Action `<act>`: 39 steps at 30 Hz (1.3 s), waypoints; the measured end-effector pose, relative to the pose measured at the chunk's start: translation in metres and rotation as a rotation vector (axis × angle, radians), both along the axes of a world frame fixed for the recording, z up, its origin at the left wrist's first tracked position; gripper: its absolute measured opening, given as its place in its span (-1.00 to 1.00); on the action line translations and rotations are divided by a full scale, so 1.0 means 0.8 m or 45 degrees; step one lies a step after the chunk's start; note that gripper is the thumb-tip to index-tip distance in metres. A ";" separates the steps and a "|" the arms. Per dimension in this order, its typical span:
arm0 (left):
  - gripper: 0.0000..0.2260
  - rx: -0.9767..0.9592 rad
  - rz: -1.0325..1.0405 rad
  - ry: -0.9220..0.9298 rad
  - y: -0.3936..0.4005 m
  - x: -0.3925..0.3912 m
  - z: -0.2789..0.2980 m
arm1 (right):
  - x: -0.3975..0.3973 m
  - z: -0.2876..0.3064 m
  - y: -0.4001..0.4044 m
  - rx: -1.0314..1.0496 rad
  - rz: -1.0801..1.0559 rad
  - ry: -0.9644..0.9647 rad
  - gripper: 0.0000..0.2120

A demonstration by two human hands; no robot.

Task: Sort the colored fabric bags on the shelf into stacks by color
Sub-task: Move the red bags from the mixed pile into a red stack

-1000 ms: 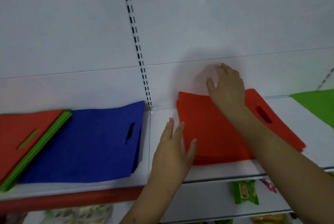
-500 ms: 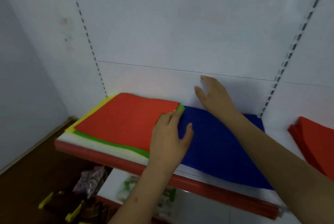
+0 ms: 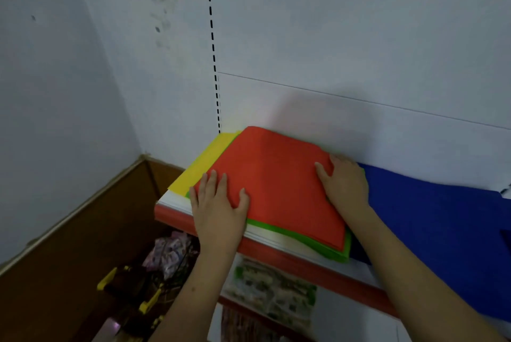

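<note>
A mixed pile lies at the left end of the white shelf (image 3: 265,238). A red bag (image 3: 276,192) is on top, green bags (image 3: 307,245) show under its near edge, and a yellow bag (image 3: 201,167) sticks out at the left. My left hand (image 3: 218,209) lies flat on the red bag's near left corner, fingers straight. My right hand (image 3: 345,184) rests on the red bag's far right corner, thumb spread over the fabric. A blue stack (image 3: 431,220) lies just to the right, partly under my right forearm.
The shelf has a red front strip (image 3: 298,261) and backs onto a white panel. A side wall closes off the left. Packaged goods (image 3: 271,286) sit on the shelf below. Yellow and black items (image 3: 127,289) lie on the brown floor at lower left.
The view swung left from the red stack past the blue one to the mixed pile. Both hands moved left and now lie on the top red bag's two corners.
</note>
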State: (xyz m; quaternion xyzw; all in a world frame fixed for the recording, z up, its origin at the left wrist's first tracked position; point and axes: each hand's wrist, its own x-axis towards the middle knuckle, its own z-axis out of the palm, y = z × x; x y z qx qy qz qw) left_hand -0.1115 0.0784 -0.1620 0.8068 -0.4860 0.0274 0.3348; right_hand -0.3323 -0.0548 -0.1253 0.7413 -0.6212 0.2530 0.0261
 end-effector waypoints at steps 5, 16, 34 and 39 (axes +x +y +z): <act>-0.70 -0.131 -0.069 -0.032 0.002 -0.012 0.008 | 0.005 0.010 0.011 -0.100 0.095 -0.051 -0.76; -0.72 -0.333 -0.365 0.369 -0.003 -0.077 0.064 | -0.093 0.064 0.025 0.063 0.067 -0.295 -0.67; -0.61 -0.377 -0.809 0.389 0.062 -0.585 0.092 | -0.664 0.113 0.136 -0.084 -0.152 -0.157 -0.72; -0.51 -0.138 -0.973 0.292 0.070 -0.711 0.073 | -0.813 0.087 0.121 0.003 -0.133 -0.068 -0.79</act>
